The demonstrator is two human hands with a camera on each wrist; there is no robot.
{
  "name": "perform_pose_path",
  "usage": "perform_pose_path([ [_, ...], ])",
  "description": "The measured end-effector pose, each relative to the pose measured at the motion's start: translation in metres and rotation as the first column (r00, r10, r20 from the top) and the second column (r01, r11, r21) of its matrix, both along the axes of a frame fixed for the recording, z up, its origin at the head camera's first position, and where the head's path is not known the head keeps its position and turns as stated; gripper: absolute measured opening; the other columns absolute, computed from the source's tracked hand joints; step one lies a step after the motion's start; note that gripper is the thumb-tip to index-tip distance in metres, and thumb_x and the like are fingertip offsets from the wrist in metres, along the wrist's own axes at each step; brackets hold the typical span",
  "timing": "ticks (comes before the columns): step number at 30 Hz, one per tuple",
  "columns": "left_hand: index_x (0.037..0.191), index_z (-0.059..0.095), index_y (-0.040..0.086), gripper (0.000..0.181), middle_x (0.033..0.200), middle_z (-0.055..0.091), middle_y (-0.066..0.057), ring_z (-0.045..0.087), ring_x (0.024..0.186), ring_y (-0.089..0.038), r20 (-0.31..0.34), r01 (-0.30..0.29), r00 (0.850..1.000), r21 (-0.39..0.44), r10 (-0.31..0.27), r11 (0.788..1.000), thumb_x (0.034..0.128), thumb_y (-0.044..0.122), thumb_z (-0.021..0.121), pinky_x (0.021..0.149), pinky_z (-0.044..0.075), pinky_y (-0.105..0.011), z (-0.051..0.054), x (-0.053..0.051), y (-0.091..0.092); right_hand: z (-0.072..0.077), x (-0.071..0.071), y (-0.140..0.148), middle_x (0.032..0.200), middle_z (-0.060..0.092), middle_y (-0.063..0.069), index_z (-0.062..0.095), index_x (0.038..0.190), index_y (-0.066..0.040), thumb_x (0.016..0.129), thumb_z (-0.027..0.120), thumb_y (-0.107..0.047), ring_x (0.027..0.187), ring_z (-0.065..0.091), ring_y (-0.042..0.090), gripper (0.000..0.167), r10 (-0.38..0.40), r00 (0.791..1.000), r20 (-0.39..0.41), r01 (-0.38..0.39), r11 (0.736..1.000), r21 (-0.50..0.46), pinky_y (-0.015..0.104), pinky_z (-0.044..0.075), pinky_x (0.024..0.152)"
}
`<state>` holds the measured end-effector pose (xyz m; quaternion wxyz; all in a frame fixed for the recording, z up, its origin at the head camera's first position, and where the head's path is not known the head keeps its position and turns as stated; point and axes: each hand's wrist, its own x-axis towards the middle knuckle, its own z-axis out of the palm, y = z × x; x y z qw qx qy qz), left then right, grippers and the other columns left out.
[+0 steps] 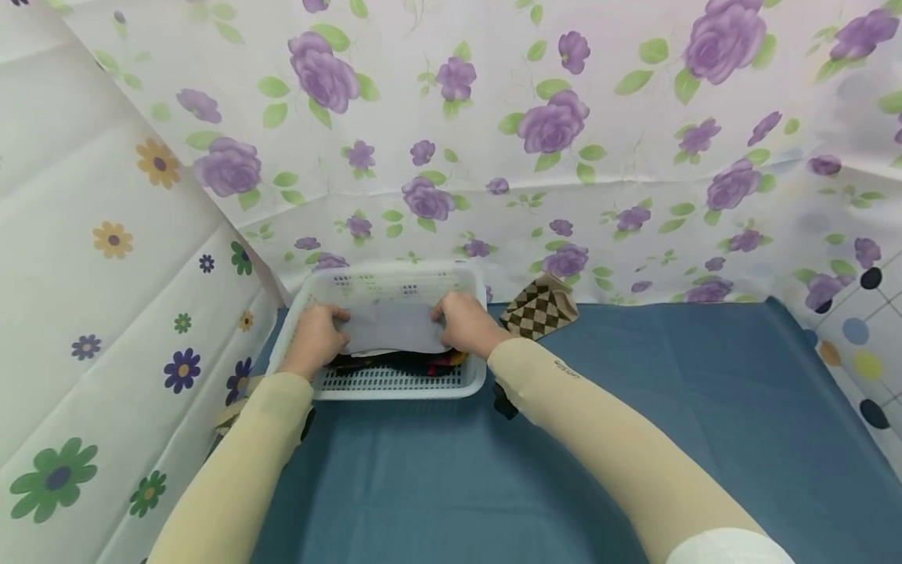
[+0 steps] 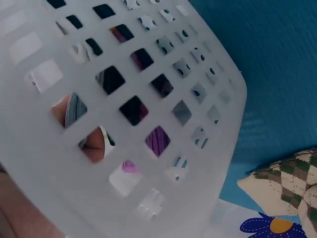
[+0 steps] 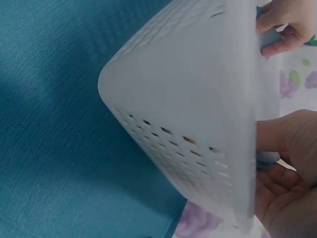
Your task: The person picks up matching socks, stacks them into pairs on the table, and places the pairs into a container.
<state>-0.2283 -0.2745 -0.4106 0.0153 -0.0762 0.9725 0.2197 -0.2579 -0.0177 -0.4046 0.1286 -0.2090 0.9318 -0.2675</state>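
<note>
A white plastic basket (image 1: 402,394) with perforated sides stands against the back wall. Inside it, a flat folded light grey cloth (image 1: 387,327) lies over dark, multicoloured fabric pieces (image 1: 402,362). My left hand (image 1: 313,341) pinches the cloth's left edge, and my right hand (image 1: 465,321) grips its right edge. From the right wrist view, the right hand (image 3: 292,168) and the left hand (image 3: 290,25) show beyond the basket rim, each with grey cloth between thumb and fingers. Through the basket's holes in the left wrist view, dark and purple fabric (image 2: 157,141) shows.
Just right of the basket, a brown-and-beige checked knit piece (image 1: 539,307) lies on the blue table cover (image 1: 599,384). Another checked knit piece (image 2: 292,183) is left of the basket. Flower-print sheets (image 1: 437,157) hang behind and at the left.
</note>
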Motion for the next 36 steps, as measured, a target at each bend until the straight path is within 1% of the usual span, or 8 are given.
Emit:
perform_pose_path([
  [10,0.117,0.062,0.003,0.038,0.12,0.061,-0.017,0.059,0.096,-0.03,0.056,0.039,0.998,-0.009,-0.039,0.999,0.0805,0.005,0.069,0.078,0.05,-0.039,-0.008,-0.008,-0.009,-0.003,-0.004,-0.005,0.127,0.061,0.005,0.063,0.122,-0.012,0.084,0.063,-0.002,0.114,0.058,0.02,0.039,0.11,0.994,-0.012,-0.107,0.986,0.127,0.028,0.052,0.083],
  [13,0.119,0.062,0.003,0.038,0.121,0.06,-0.018,0.059,0.091,-0.027,0.085,0.039,0.996,-0.006,-0.039,0.999,0.0811,0.006,0.068,0.074,0.049,-0.036,-0.01,-0.009,-0.01,-0.005,-0.003,-0.006,0.123,0.062,0.006,0.064,0.121,-0.013,0.085,0.061,-0.001,0.109,0.06,0.019,0.038,0.148,0.988,-0.033,-0.14,0.975,0.175,0.027,0.052,0.079],
  [16,0.117,0.063,0.003,0.038,0.122,0.059,-0.018,0.057,0.095,-0.028,0.089,0.048,0.995,-0.019,-0.046,0.999,0.0803,0.007,0.069,0.079,0.049,-0.039,-0.011,-0.009,-0.012,-0.006,-0.003,-0.006,0.107,0.067,0.006,0.069,0.11,-0.012,0.086,0.061,-0.003,0.092,0.062,0.017,0.027,0.188,0.981,-0.054,-0.173,0.961,0.217,0.027,0.048,0.069],
  [21,0.111,0.068,0.003,0.035,0.121,0.056,-0.022,0.047,0.111,-0.037,0.065,0.089,0.995,-0.129,-0.081,0.988,0.0774,0.014,0.073,0.096,0.04,-0.05,-0.011,-0.008,-0.013,-0.012,-0.003,-0.005,0.084,0.063,0.002,0.07,0.09,-0.013,0.086,0.063,-0.011,0.073,0.056,0.014,0.009,0.234,0.968,-0.089,-0.201,0.938,0.283,0.028,0.043,0.063],
  [27,0.102,0.072,0.003,0.029,0.106,0.054,-0.019,0.047,0.1,-0.036,0.047,0.167,0.986,-0.313,-0.161,0.935,0.0786,0.019,0.074,0.09,0.041,-0.05,-0.009,-0.003,-0.01,-0.018,-0.003,-0.006,0.085,0.064,0.0,0.069,0.088,-0.016,0.086,0.064,-0.018,0.075,0.058,0.013,0.005,0.241,0.964,-0.114,-0.188,0.918,0.348,0.029,0.05,0.065],
  [29,0.098,0.072,0.002,0.022,0.099,0.057,-0.018,0.051,0.092,-0.032,0.075,0.187,0.982,-0.328,-0.172,0.926,0.0803,0.016,0.071,0.086,0.044,-0.047,-0.009,-0.004,-0.008,-0.019,-0.003,-0.006,0.085,0.064,0.0,0.068,0.088,-0.018,0.087,0.063,-0.02,0.076,0.059,0.013,0.005,0.251,0.961,-0.115,-0.191,0.905,0.38,0.03,0.05,0.066],
  [33,0.097,0.07,0.0,0.017,0.096,0.064,-0.018,0.057,0.081,-0.027,0.163,0.202,0.974,-0.301,-0.158,0.932,0.0844,0.011,0.065,0.077,0.047,-0.043,-0.008,-0.005,-0.007,-0.016,-0.002,-0.008,0.087,0.065,0.0,0.066,0.09,-0.019,0.09,0.06,-0.023,0.078,0.059,0.014,0.008,0.275,0.955,-0.112,-0.199,0.873,0.445,0.032,0.051,0.07],
  [36,0.108,0.066,-0.002,0.025,0.103,0.065,-0.02,0.06,0.085,-0.028,0.202,0.184,0.97,-0.268,-0.132,0.946,0.0871,0.012,0.062,0.078,0.048,-0.045,-0.006,-0.006,-0.008,-0.013,-0.001,-0.009,0.089,0.066,0.001,0.066,0.092,-0.018,0.091,0.058,-0.024,0.079,0.06,0.014,0.01,0.274,0.955,-0.117,-0.19,0.863,0.469,0.033,0.051,0.072],
])
